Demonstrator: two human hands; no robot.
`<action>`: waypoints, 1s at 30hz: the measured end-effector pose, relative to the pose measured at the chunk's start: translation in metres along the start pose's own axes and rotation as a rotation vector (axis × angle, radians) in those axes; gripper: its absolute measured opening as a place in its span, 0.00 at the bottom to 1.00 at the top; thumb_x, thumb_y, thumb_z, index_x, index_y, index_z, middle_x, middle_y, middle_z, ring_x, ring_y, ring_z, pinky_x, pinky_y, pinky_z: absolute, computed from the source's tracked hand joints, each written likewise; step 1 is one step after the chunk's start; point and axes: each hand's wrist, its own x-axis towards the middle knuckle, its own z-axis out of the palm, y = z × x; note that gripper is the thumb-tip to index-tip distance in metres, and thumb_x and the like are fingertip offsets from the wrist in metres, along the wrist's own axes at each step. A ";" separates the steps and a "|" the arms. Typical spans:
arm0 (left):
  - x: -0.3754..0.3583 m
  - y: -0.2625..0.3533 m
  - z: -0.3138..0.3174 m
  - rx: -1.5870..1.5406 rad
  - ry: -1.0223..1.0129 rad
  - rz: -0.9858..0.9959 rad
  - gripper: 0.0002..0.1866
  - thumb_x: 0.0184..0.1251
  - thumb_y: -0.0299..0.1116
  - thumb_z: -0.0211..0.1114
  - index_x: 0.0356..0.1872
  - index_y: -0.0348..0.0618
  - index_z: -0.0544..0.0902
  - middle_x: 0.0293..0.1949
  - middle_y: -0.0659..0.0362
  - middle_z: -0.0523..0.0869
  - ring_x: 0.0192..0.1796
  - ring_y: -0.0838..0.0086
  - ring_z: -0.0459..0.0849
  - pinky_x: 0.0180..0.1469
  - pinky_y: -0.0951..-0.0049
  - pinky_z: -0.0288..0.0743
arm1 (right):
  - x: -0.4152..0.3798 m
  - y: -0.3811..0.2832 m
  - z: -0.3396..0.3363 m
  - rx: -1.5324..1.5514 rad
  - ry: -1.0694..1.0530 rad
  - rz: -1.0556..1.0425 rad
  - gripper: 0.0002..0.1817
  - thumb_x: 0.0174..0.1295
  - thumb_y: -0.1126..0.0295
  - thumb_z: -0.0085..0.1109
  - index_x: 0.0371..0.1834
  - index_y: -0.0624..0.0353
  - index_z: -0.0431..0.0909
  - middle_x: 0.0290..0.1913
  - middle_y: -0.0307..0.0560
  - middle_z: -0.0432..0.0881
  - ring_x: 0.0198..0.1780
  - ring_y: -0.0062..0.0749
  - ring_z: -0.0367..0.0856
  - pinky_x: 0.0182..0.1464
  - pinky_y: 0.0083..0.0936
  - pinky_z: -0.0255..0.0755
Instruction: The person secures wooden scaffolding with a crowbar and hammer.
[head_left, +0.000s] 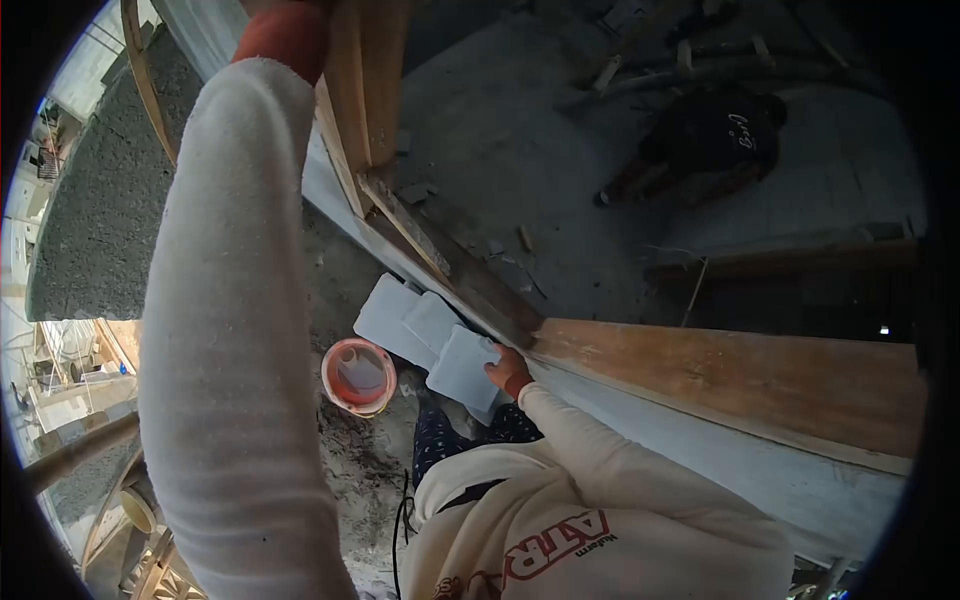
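My left hand, with a red cuff or glove at the wrist, is raised at the top edge beside a wooden frame post; its fingers are hidden. Low in the middle, my right hand has its fingers closed on the right edge of a white square tile. Two more pale tiles, one and another, lie overlapping beside it, along the foot of the low wall. To their left stands a reddish bucket with greyish contents.
A wooden beam tops the low wall on the right. Beyond it, a person in dark clothes bends over in a dim room with debris on the floor. A rough grey concrete surface and a pole are at the left.
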 end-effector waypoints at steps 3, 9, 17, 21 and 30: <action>0.002 -0.001 -0.005 0.111 -0.063 0.024 0.50 0.53 0.48 0.80 0.75 0.44 0.64 0.63 0.44 0.73 0.67 0.48 0.71 0.71 0.52 0.66 | -0.007 0.005 0.000 -0.050 -0.041 0.027 0.37 0.55 0.56 0.63 0.68 0.63 0.73 0.64 0.64 0.79 0.66 0.56 0.76 0.70 0.41 0.69; 0.003 0.016 -0.004 0.009 -0.096 -0.059 0.51 0.55 0.47 0.80 0.77 0.41 0.61 0.65 0.43 0.69 0.69 0.48 0.68 0.73 0.50 0.63 | -0.010 0.019 -0.010 -0.051 -0.051 0.086 0.36 0.56 0.54 0.61 0.67 0.63 0.73 0.62 0.64 0.81 0.64 0.55 0.78 0.68 0.39 0.71; 0.007 -0.002 -0.007 0.091 -0.241 -0.108 0.63 0.45 0.66 0.81 0.75 0.38 0.59 0.63 0.44 0.63 0.69 0.51 0.64 0.72 0.53 0.64 | -0.002 0.022 -0.011 0.023 -0.043 0.138 0.32 0.56 0.54 0.63 0.63 0.59 0.79 0.62 0.61 0.82 0.64 0.53 0.79 0.68 0.38 0.71; 0.009 0.008 -0.009 0.082 -0.260 -0.177 0.62 0.47 0.65 0.81 0.75 0.38 0.58 0.64 0.43 0.62 0.70 0.51 0.62 0.72 0.52 0.63 | 0.001 0.017 -0.008 0.014 -0.059 0.110 0.31 0.57 0.53 0.63 0.62 0.59 0.81 0.62 0.59 0.82 0.65 0.50 0.79 0.69 0.36 0.70; 0.010 0.011 -0.008 0.107 -0.256 -0.170 0.60 0.50 0.63 0.80 0.76 0.39 0.57 0.65 0.44 0.63 0.70 0.50 0.63 0.71 0.51 0.63 | -0.003 0.014 -0.010 0.030 -0.069 0.082 0.31 0.58 0.52 0.64 0.61 0.59 0.82 0.62 0.58 0.82 0.64 0.49 0.80 0.69 0.34 0.71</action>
